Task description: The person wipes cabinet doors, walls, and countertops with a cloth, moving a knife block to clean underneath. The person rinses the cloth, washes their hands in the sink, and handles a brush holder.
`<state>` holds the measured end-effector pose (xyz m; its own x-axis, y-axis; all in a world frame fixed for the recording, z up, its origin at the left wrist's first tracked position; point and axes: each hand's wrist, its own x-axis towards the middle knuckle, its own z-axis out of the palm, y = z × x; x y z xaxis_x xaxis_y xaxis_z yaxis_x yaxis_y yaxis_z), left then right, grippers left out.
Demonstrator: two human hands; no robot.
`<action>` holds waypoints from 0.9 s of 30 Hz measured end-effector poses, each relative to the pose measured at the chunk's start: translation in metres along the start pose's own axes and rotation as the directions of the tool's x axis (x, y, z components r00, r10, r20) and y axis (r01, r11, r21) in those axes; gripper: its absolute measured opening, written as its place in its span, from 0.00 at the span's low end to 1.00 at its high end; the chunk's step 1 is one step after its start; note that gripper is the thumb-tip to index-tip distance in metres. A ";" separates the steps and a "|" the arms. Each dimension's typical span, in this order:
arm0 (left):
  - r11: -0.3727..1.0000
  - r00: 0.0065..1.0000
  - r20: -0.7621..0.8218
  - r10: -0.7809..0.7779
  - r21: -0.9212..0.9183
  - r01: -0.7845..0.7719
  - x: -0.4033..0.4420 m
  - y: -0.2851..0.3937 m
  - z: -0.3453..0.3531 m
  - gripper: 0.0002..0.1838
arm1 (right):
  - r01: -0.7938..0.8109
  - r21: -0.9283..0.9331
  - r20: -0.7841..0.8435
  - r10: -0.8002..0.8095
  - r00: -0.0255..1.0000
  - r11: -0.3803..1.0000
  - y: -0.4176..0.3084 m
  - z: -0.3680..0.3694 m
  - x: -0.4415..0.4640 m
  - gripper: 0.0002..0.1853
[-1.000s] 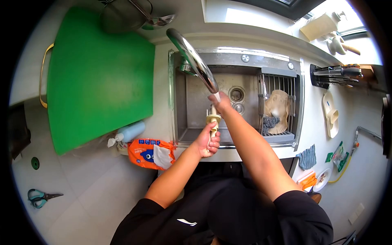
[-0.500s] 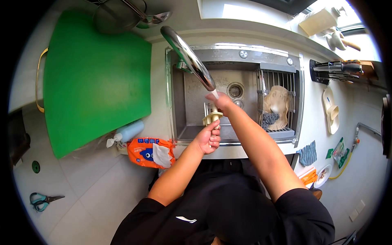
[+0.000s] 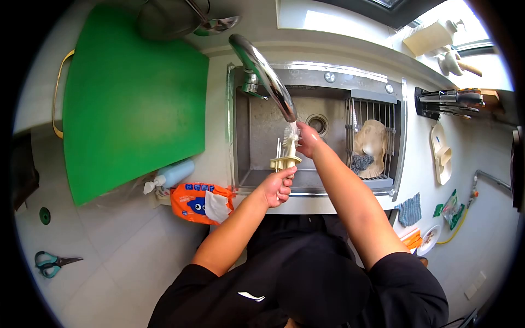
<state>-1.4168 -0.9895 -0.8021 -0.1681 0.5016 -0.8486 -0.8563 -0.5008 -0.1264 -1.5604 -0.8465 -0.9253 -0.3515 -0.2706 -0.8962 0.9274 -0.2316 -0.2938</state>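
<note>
My left hand [image 3: 278,187] is closed round the lower end of a cream plastic part [image 3: 285,163]. The part has a flat flange, thin upright rods and a ribbed, toothed-looking upper end, and it is held upright over the sink [image 3: 265,123]. Water from the chrome faucet [image 3: 268,79] runs onto its top. Just right of that end is my right hand [image 3: 309,140], its fingers loosely stretched out under the stream and wet. I cannot tell whether they touch the part.
Right of the sink drain [image 3: 316,125], a wire rack [image 3: 390,134] bears a beige cloth-like piece [image 3: 372,139] and a grey scrubber [image 3: 361,162]. A green board [image 3: 136,104] lies left, near an orange packet [image 3: 188,203] and a blue bottle [image 3: 176,174]. A knife block [image 3: 426,103] stands right.
My right hand has moved off the part's upper end, to the right and slightly down, uncovering the toothed top. My left hand keeps its hold. The view has shifted slightly.
</note>
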 end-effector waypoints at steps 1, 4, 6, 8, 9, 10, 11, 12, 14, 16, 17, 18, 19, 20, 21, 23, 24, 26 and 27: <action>1.000 1.000 0.002 0.002 0.012 -0.002 0.000 -0.001 0.000 0.18 | 0.023 -0.150 -0.099 -0.038 0.994 0.988 -0.005 -0.001 -0.003 0.25; 1.000 0.999 0.042 -0.021 0.008 0.021 0.004 -0.005 -0.002 0.18 | 0.278 -0.652 -0.097 -0.441 0.892 0.705 -0.038 0.012 -0.026 0.17; 1.000 0.999 0.046 -0.011 -0.002 0.011 0.007 -0.008 -0.001 0.19 | 0.462 -0.744 0.127 -0.577 0.807 0.483 -0.064 0.021 -0.025 0.16; 1.000 0.999 0.048 -0.005 -0.007 0.005 0.009 -0.008 0.002 0.20 | 0.560 -0.788 0.330 -0.591 0.736 0.257 -0.092 0.048 -0.043 0.17; 1.000 0.999 0.046 0.001 -0.016 -0.001 0.011 -0.007 0.004 0.19 | 0.639 -0.769 0.522 -0.550 0.651 0.025 -0.103 0.065 -0.057 0.19; 1.000 0.999 0.043 0.009 -0.024 -0.008 0.012 -0.006 0.005 0.19 | 0.640 -0.768 0.525 -0.551 0.649 0.023 -0.111 0.083 -0.071 0.19; 1.000 0.999 0.041 0.011 -0.024 -0.010 0.014 -0.004 0.005 0.19 | 0.643 -0.763 0.584 -0.503 0.637 -0.071 -0.117 0.100 -0.084 0.21; 0.999 0.999 0.038 0.000 -0.036 0.002 0.016 -0.003 0.004 0.19 | 0.644 -0.748 0.637 -0.450 0.626 -0.164 -0.123 0.113 -0.094 0.22; 0.999 0.999 0.033 -0.013 -0.049 0.015 0.016 0.000 0.006 0.19 | 0.584 -0.793 0.589 -0.465 0.661 -0.175 -0.140 0.128 -0.100 0.23; 0.999 1.000 -0.017 0.002 -0.036 -0.003 0.009 0.005 0.009 0.19 | 0.459 -0.888 0.415 -0.490 0.767 -0.034 -0.161 0.139 -0.121 0.22; 0.999 1.000 -0.021 -0.002 -0.037 0.002 0.008 0.005 0.009 0.19 | 0.458 -0.889 0.412 -0.489 0.769 -0.028 -0.155 0.127 -0.105 0.22; 0.998 1.000 -0.007 0.001 -0.058 -0.002 0.009 0.007 0.007 0.20 | 0.504 -0.847 0.346 -0.544 0.764 0.169 -0.144 0.101 -0.072 0.23; 0.997 1.000 0.007 0.006 -0.080 -0.006 0.010 0.008 0.006 0.20 | 0.541 -0.763 0.271 -0.585 0.765 0.353 -0.131 0.077 -0.044 0.24; 0.997 1.000 -0.009 -0.002 -0.072 0.001 0.011 0.008 0.005 0.19 | 0.542 -0.762 0.270 -0.587 0.764 0.355 -0.116 0.058 -0.029 0.24; 0.998 1.000 -0.009 -0.001 -0.071 0.001 0.011 0.009 0.004 0.19 | 0.307 -0.901 0.109 -0.524 0.845 0.307 -0.094 0.037 -0.022 0.30; 1.000 0.999 -0.039 0.014 -0.019 -0.015 0.012 0.008 0.001 0.20 | -0.219 -0.964 -0.264 -0.428 0.864 0.152 -0.038 -0.007 -0.010 0.40; 1.000 0.999 -0.041 0.011 -0.012 -0.011 0.010 0.007 0.003 0.20 | -0.129 -0.944 -0.261 -0.446 0.856 0.305 -0.008 -0.031 0.006 0.43; 0.990 0.989 -0.136 0.053 0.137 -0.034 0.003 0.005 0.012 0.19 | -0.034 -0.891 -0.269 -0.466 0.843 0.453 0.020 -0.042 -0.002 0.46; 0.989 0.989 -0.139 0.047 0.145 -0.027 0.002 0.003 0.015 0.19 | 0.058 -0.683 -0.338 -0.386 0.858 0.728 0.023 -0.023 -0.026 0.46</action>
<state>-1.4273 -0.9794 -0.7962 -0.1387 0.3742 -0.9169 -0.9131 -0.4067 -0.0278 -1.5267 -0.8233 -0.9162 -0.6165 0.1735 -0.7680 0.7422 0.4536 -0.4934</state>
